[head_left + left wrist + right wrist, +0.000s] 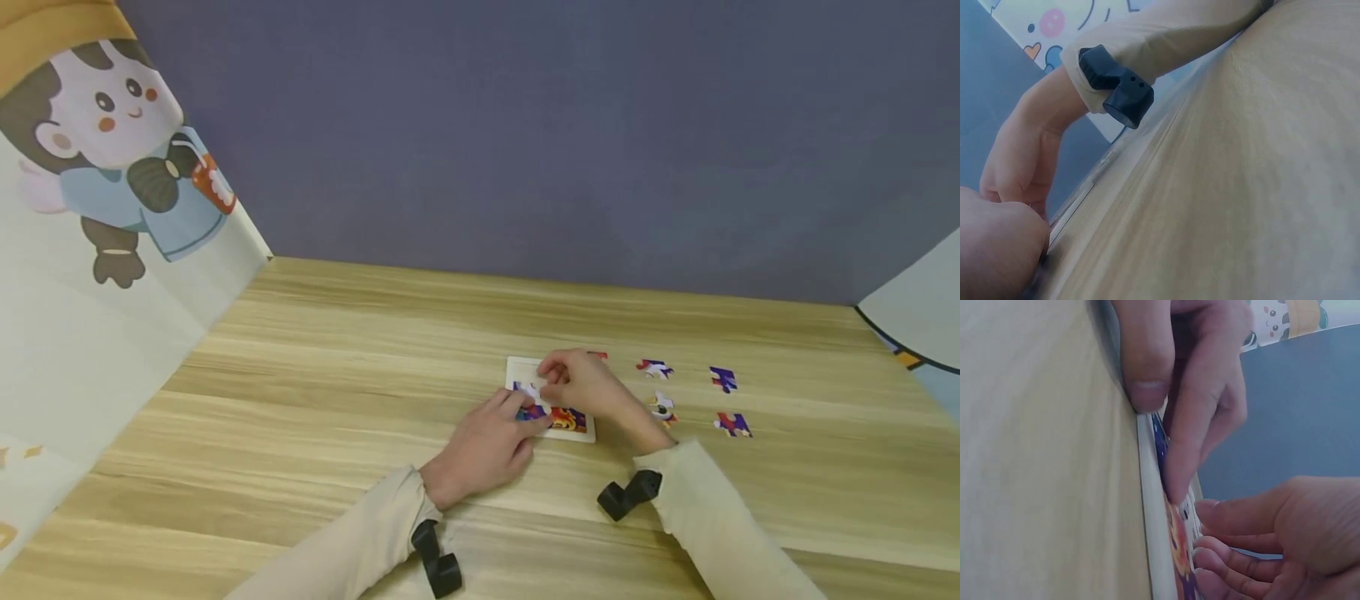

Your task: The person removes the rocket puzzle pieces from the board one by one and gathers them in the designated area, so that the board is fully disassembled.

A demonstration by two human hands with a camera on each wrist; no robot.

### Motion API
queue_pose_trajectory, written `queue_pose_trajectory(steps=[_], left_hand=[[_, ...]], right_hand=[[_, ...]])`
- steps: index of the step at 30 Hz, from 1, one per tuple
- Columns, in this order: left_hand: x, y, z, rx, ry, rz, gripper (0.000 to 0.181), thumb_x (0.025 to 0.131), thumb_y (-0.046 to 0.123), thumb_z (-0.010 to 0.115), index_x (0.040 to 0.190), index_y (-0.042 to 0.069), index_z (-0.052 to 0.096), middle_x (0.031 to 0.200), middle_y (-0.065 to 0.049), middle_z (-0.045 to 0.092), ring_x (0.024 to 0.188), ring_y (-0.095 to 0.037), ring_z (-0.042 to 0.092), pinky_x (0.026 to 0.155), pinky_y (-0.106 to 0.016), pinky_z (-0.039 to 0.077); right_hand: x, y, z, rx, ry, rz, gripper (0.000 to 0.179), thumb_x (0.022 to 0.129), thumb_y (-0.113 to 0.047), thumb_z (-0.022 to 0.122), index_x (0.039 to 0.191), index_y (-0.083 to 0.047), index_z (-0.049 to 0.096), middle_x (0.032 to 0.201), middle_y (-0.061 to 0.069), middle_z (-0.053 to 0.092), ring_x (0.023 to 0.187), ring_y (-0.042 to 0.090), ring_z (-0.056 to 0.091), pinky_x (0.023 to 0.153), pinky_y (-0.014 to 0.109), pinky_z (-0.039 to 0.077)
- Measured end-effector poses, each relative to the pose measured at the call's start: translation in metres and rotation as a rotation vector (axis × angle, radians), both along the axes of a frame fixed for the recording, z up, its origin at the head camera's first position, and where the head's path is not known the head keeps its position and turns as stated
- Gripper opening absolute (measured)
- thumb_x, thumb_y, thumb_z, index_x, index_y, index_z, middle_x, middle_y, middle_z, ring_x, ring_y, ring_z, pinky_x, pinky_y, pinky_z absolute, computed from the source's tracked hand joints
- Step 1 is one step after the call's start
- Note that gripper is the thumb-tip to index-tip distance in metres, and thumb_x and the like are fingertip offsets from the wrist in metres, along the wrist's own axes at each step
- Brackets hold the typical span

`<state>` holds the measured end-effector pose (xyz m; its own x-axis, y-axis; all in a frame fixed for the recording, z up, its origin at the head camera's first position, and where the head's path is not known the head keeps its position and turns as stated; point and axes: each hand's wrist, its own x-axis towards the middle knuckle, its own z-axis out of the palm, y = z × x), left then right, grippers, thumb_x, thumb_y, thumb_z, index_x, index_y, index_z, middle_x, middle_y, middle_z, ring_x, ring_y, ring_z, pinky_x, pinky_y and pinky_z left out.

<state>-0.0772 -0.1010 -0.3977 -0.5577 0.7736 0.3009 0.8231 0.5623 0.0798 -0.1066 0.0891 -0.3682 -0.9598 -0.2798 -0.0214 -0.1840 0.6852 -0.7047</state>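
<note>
A jigsaw puzzle in a white tray [589,435] lies on the table, partly filled with purple and orange pieces [567,419]. My left hand [483,442] rests on its near left part, pressing with extended fingers. In the right wrist view, that left hand [1194,381] has one fingertip on the tray's edge and another on the picture. My right hand [585,383] is over the tray's upper right, thumb and fingers bent together at a whitish puzzle piece [1187,514]. Its fingers partly hide that piece. The left wrist view shows mostly the backs of both hands.
Several loose puzzle pieces lie right of the tray, including a purple one [723,379], a red and purple one [732,424], and a white one [663,406] beside my right wrist. A dark blue panel [525,150] stands behind the wooden table [337,358].
</note>
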Motion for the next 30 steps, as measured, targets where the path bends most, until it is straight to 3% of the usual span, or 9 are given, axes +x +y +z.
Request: queue_pose_trajectory(steps=[9,20,30], left_hand=[[0.0018,-0.0004,-0.0018,0.017,0.005,-0.009,0.031,0.087,0.018,0.057,0.115,0.019,0.071,0.118,-0.006,0.062,0.103,-0.017,0.054,0.089,-0.027,0.048],[0.0028,-0.001,-0.0008,0.059,-0.015,-0.015,0.033,0.085,0.014,0.058,0.115,0.016,0.071,0.112,-0.004,0.059,0.096,-0.014,0.051,0.078,-0.024,0.048],[0.0038,-0.005,-0.0012,0.059,-0.024,-0.008,0.032,0.086,0.015,0.058,0.116,0.013,0.07,0.111,-0.004,0.059,0.1,-0.016,0.055,0.084,-0.027,0.05]], right_hand=[[0.0051,-0.0075,-0.0041,-0.012,0.024,0.026,0.015,0.081,-0.003,0.069,0.094,0.003,0.066,0.077,0.006,0.06,0.068,0.01,0.052,0.06,0.02,0.044],[0.0059,-0.0101,-0.0056,0.013,0.056,0.016,0.019,0.077,-0.01,0.076,0.089,-0.001,0.064,0.075,0.003,0.059,0.068,0.009,0.051,0.062,0.02,0.043],[0.0038,-0.0092,-0.009,-0.015,0.028,-0.007,0.017,0.076,-0.005,0.075,0.089,-0.001,0.064,0.076,0.004,0.058,0.07,0.01,0.051,0.063,0.02,0.043]])
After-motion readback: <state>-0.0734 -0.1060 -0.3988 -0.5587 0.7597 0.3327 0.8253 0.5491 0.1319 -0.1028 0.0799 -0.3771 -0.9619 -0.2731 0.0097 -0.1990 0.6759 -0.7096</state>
